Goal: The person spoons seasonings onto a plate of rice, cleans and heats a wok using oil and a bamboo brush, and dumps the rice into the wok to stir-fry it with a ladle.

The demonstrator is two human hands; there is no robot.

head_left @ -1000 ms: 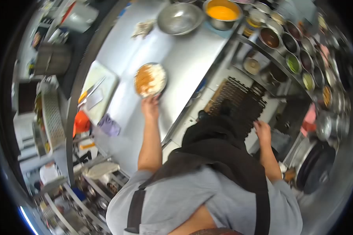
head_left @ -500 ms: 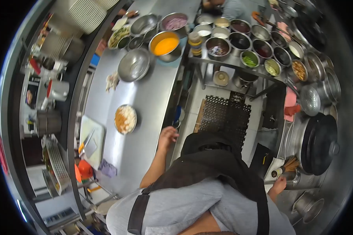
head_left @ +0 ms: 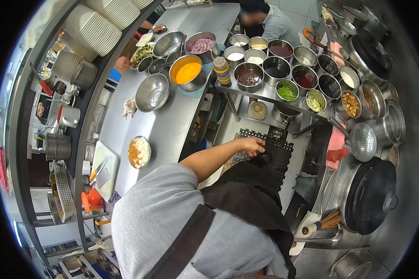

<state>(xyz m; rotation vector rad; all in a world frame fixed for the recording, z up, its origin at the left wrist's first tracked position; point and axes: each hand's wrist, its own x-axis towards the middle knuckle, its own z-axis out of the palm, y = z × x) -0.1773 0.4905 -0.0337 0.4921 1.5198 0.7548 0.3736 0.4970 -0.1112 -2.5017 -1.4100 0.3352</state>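
Note:
My left hand (head_left: 253,146) reaches forward over the floor beside the counter, its fingers loosely bent and holding nothing. Below it is a black perforated floor mat (head_left: 279,160). My right hand is hidden behind my body and the dark apron (head_left: 246,200). To the left, a metal bowl (head_left: 139,152) holds white and orange-brown food on the steel counter (head_left: 165,130). On the right, a white cloth (head_left: 297,249) hangs near a bottle (head_left: 310,228) and wooden sticks (head_left: 331,220).
Ahead stand pots of sauces, chopped greens (head_left: 287,91) and a squeeze bottle (head_left: 221,71). A pan with a black lid (head_left: 370,195) sits at right. A cutting board (head_left: 104,169) with a knife lies at left. Another person (head_left: 277,25) is at the back.
My body has turned to the right and the view has shifted. My left hand has swung forward and right, away from the counter edge. My right hand has gone out of sight.

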